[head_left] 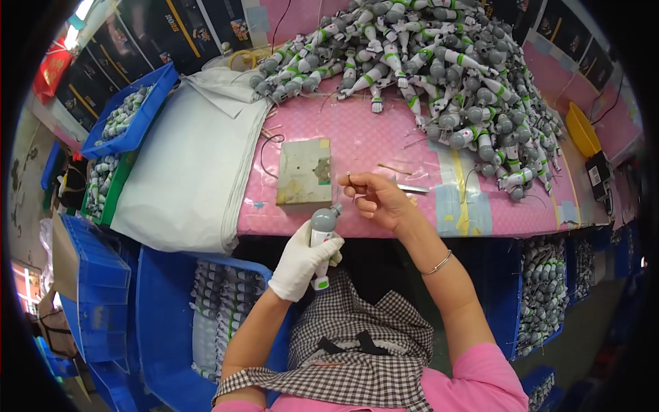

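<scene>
My left hand (302, 259), in a white glove, grips a small grey toy figure (322, 224) with green bands, held upright just in front of the pink table (371, 147). My right hand (377, 199), bare, hovers just right of the figure's head and pinches a thin wire-like piece (349, 180) between thumb and forefinger. A square greyish block (304, 172) lies on the table right behind both hands.
A big heap of the same grey toy figures (446, 69) covers the table's far right. A white sack (192, 158) hangs off the left edge. Blue crates (127, 113) with figures stand left, below and right. A yellow bowl (582, 129) sits far right.
</scene>
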`<act>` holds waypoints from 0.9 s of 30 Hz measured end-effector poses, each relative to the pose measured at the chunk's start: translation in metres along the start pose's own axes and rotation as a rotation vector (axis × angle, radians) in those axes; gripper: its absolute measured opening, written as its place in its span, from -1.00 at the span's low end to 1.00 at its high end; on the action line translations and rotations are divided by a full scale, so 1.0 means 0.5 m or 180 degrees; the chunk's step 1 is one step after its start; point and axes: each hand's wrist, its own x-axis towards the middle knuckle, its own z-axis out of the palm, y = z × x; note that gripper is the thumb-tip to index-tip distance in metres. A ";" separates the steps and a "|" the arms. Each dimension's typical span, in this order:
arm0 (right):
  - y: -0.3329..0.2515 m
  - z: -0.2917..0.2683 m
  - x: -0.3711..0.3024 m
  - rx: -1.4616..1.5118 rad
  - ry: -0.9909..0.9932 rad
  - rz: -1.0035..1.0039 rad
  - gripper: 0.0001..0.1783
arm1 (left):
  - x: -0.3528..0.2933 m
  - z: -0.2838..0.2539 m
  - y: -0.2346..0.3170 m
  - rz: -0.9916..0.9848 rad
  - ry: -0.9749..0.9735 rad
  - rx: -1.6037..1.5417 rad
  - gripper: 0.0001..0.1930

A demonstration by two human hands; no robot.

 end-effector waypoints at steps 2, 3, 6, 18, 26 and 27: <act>0.007 0.002 0.002 0.0527 -0.0161 0.0132 -0.74 | -0.006 -0.006 -0.001 -0.0084 -0.0008 0.0107 -0.67; 0.003 0.001 0.004 0.0514 -0.0153 0.0135 -0.74 | -0.005 -0.008 -0.002 -0.0188 0.0003 0.0227 -0.67; 0.001 0.034 0.001 -0.0726 0.0503 -0.0518 -0.78 | -0.007 -0.013 -0.003 -0.0208 0.0038 -0.0259 -0.72; -0.050 0.066 0.042 -0.5245 0.0559 -0.2014 -0.82 | 0.058 -0.060 0.031 0.0098 -0.0017 -0.1152 -0.64; -0.103 0.090 0.055 -0.5223 0.0294 -0.1095 -0.79 | 0.065 -0.051 0.042 0.0185 -0.0007 -0.1196 -0.71; -0.108 0.092 0.057 -0.5222 0.0271 -0.1084 -0.79 | 0.066 -0.053 0.036 0.0182 0.0013 -0.1205 -0.71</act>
